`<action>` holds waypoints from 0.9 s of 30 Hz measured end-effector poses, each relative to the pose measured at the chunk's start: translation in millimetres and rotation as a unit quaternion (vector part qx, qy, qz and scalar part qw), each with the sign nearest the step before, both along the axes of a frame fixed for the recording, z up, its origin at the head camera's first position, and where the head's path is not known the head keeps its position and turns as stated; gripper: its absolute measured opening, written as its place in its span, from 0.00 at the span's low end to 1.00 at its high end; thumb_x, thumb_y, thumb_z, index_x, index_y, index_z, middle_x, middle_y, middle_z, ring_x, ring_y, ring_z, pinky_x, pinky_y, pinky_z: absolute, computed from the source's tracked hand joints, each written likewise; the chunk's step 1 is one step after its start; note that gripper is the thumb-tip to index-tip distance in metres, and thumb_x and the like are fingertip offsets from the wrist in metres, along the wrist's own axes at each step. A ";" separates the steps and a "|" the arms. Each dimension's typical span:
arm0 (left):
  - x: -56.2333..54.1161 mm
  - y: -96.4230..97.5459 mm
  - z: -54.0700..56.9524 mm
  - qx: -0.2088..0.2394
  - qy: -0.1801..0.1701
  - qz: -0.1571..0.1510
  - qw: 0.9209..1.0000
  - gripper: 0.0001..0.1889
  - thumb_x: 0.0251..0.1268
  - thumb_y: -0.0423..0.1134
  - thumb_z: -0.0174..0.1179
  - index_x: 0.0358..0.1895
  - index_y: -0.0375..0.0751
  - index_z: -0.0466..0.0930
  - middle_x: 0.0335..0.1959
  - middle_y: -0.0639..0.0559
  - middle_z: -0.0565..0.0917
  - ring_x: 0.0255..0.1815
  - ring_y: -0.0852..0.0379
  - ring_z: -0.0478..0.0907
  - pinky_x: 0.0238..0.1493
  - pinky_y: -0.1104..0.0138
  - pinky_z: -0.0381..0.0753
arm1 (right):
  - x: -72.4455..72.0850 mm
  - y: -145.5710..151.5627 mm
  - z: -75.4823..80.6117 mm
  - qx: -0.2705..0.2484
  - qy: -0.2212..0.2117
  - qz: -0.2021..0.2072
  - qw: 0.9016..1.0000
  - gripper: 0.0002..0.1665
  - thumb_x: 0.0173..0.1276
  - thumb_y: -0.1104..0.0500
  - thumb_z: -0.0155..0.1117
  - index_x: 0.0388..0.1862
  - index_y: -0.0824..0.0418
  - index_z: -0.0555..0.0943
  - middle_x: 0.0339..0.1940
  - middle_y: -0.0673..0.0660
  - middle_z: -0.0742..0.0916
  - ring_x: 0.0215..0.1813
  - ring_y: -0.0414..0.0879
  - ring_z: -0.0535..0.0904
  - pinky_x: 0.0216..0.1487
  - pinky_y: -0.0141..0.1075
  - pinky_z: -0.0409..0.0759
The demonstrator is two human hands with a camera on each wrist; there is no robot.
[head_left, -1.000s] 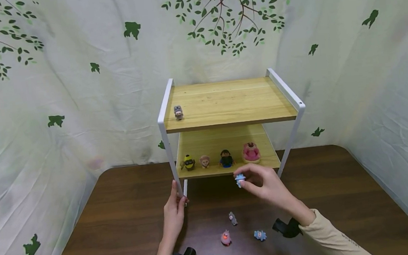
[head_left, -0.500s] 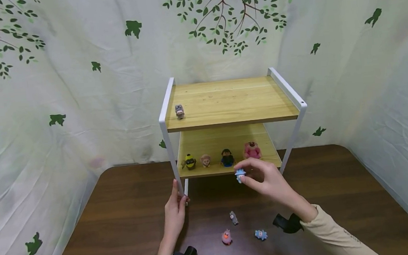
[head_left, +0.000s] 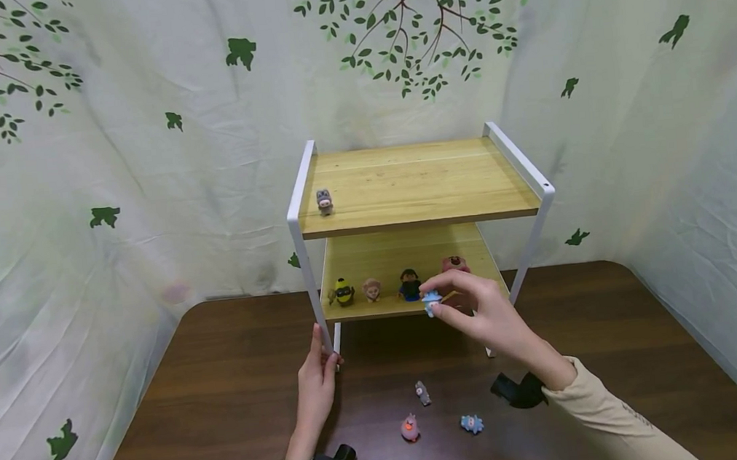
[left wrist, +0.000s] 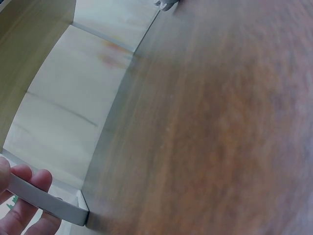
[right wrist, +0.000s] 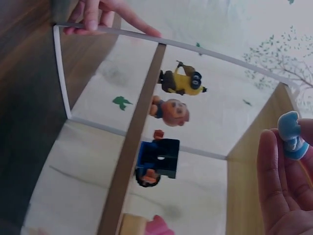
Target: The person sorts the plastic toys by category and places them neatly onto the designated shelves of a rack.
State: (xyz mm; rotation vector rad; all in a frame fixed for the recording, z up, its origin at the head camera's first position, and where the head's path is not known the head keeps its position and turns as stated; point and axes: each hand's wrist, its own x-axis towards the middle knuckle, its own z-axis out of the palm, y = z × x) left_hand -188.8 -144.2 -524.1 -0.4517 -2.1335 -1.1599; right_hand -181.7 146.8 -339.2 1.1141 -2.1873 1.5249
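My right hand (head_left: 491, 316) pinches a small blue-hatted figurine (head_left: 430, 303) between thumb and fingertips, in front of the lower board of a two-tier shelf (head_left: 417, 182). A thin yellow strip, its nature unclear, shows beside it. In the right wrist view the blue figurine (right wrist: 289, 128) is partly covered by the thumb. My left hand (head_left: 317, 391) grips the shelf's white front left leg (left wrist: 49, 203). On the lower board stand a yellow figure with black goggles (right wrist: 183, 83), a peach-faced figure (head_left: 371, 289), a dark-clothed figure (head_left: 409, 285) and a pink bear (head_left: 456, 265), largely hidden by my right hand.
A grey figurine (head_left: 324, 202) stands at the left of the top board. On the brown table (head_left: 214, 419), before the shelf, lie another grey figurine (head_left: 422, 393), a pink one (head_left: 409, 428) and a blue one (head_left: 472, 424). A leaf-printed cloth (head_left: 205, 164) hangs behind.
My right hand has risen slightly toward the lower board with the blue-hatted figurine, and now covers much of the pink bear. The left hand keeps its grip on the leg.
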 end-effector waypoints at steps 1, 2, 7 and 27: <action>-0.2 0.0 -0.2 0.000 0.002 0.000 1.000 0.46 0.60 0.18 0.56 0.77 0.51 0.44 0.27 0.44 0.76 0.28 0.51 0.79 0.28 0.63 0.78 | -0.3 -0.3 1.4 -0.001 0.001 0.000 1.000 0.15 0.63 0.73 0.63 0.48 0.64 0.80 0.46 0.56 0.84 0.38 0.46 0.82 0.41 0.39 0.81; -0.5 0.0 -0.5 0.001 0.004 -0.001 1.000 0.46 0.60 0.18 0.56 0.77 0.51 0.45 0.27 0.44 0.77 0.28 0.51 0.79 0.28 0.63 0.78 | -0.5 -0.5 2.9 -0.002 0.002 0.000 1.000 0.15 0.63 0.73 0.63 0.48 0.64 0.80 0.46 0.56 0.84 0.38 0.46 0.82 0.41 0.39 0.81; -0.7 -0.2 -0.8 0.003 0.006 -0.004 1.000 0.47 0.60 0.17 0.56 0.77 0.53 0.44 0.27 0.44 0.77 0.28 0.51 0.79 0.28 0.63 0.78 | -1.9 -3.1 11.5 -0.004 0.017 0.000 1.000 0.16 0.62 0.73 0.63 0.49 0.63 0.81 0.44 0.56 0.84 0.40 0.46 0.81 0.44 0.39 0.80; 0.2 0.2 -0.7 0.002 0.005 -0.001 1.000 0.46 0.61 0.18 0.56 0.77 0.51 0.44 0.27 0.44 0.77 0.27 0.50 0.78 0.27 0.64 0.76 | -4.9 -10.6 38.1 -0.017 0.050 0.012 0.999 0.17 0.60 0.76 0.64 0.48 0.66 0.81 0.43 0.57 0.84 0.38 0.46 0.81 0.40 0.36 0.81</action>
